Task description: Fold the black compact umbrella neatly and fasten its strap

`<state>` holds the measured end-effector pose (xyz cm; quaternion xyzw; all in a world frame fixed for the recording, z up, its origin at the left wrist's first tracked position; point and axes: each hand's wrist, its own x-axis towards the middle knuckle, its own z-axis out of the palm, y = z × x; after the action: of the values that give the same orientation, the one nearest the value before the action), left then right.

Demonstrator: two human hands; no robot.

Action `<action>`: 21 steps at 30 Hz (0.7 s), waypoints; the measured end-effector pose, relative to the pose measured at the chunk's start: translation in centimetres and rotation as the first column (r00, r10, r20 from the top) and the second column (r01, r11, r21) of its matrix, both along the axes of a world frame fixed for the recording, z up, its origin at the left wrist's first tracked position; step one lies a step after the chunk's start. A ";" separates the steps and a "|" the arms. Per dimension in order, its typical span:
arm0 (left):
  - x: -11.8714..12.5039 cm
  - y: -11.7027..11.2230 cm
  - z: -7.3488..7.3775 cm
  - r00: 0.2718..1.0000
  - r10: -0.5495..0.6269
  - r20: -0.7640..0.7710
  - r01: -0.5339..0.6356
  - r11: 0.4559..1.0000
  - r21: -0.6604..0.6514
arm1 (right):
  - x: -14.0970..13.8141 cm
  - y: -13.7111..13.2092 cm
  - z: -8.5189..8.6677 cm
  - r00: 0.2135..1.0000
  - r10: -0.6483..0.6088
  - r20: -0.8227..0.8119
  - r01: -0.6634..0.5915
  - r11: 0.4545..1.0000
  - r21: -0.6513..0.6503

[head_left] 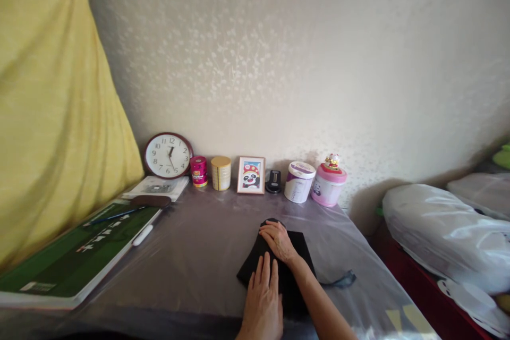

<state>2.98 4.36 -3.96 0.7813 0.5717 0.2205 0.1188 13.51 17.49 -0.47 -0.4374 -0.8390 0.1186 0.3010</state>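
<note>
A piece of black cloth, folded into an angular shape, lies near the front of the table. My left hand rests flat on its near left part, fingers stretched out and slightly apart. Farther up, my right hand lies over the cloth's far end, its fingers extended to the left across a small dark bunched part. Neither hand visibly grips anything. From the right side of the cloth trails a thin dark bluish strip; whether it is joined to the cloth I cannot tell.
Along the wall stand a clock, a pink can, a yellow-lidded can, a panda picture frame, a small black device and two tubs. A green book lies left; plastic-wrapped bundles sit right of the table.
</note>
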 end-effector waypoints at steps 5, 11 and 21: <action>0.2 0.3 -0.5 1.000 0.019 -0.003 -0.020 0.999 -0.029 | -0.5 2.7 -0.6 0.986 -0.165 0.033 0.164 0.986 0.025; 0.2 0.3 0.2 1.000 0.015 -0.025 -0.016 0.999 -0.039 | 2.4 2.2 0.0 0.907 -0.419 -0.042 0.421 0.907 0.034; -0.2 -0.4 0.8 1.000 0.000 0.011 0.000 1.000 0.014 | 10.0 -6.1 0.4 0.753 -0.651 -0.091 0.623 0.751 -0.217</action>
<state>2.82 3.93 -3.18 0.7808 0.5696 0.2289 0.1163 23.54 11.42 -0.09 -0.7110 -0.5982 0.1156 0.3511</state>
